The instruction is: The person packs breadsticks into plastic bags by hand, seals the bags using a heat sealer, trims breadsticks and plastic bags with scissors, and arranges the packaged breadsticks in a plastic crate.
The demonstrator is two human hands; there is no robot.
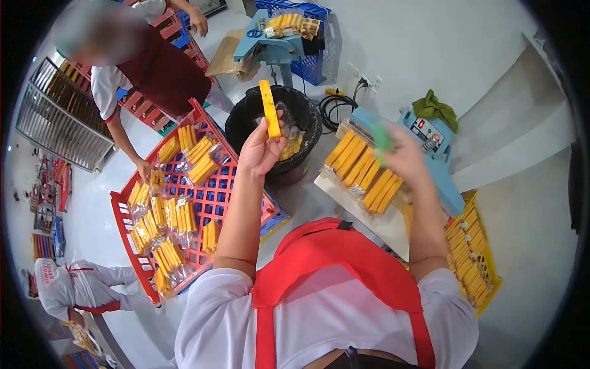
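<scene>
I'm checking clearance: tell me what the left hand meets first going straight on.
The left hand would probably meet the round bin lined with black plastic first; depth is unclear.

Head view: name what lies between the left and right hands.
From left hand to right hand, the head view shows the black-lined bin, a strip of floor, then the row of yellow sticks.

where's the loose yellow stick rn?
Head view, left of upper centre: the loose yellow stick is in the left hand, seen against the black-lined bin.
</scene>
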